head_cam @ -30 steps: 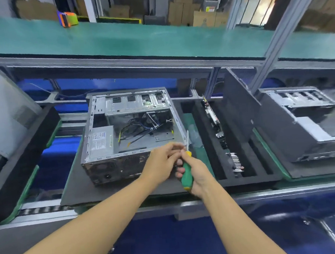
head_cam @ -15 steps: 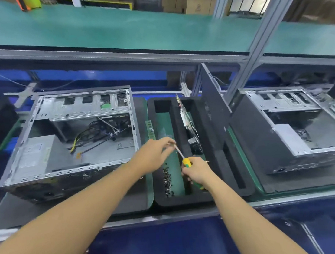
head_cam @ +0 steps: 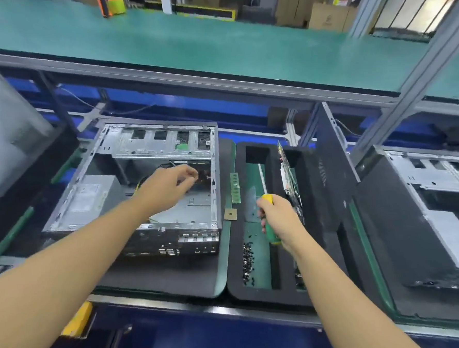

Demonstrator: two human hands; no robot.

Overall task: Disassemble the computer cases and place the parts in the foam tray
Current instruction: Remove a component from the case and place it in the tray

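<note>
Green-matted line shelving is seen above an open computer case (head_cam: 164,144), laid on its side just beside a black foam tray (head_cam: 257,293).

The left hand (head_cam: 170,185) is held inside the case, thumb and fingertips drawn together; whether anything is pinched cannot be told. A screwdriver (head_cam: 267,199) is gripped by the right hand (head_cam: 279,222) over the tray, fingers wrapped round its handle. Loose screws (head_cam: 247,258) are piled in one compartment, a memory stick (head_cam: 234,184) and a chip (head_cam: 230,214) are set along the tray's left edge, and a circuit board (head_cam: 290,181) is stood on edge.

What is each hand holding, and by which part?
The right hand grips the screwdriver by its green-and-yellow handle. The left hand is in the computer case; whether it pinches anything cannot be told.
</note>
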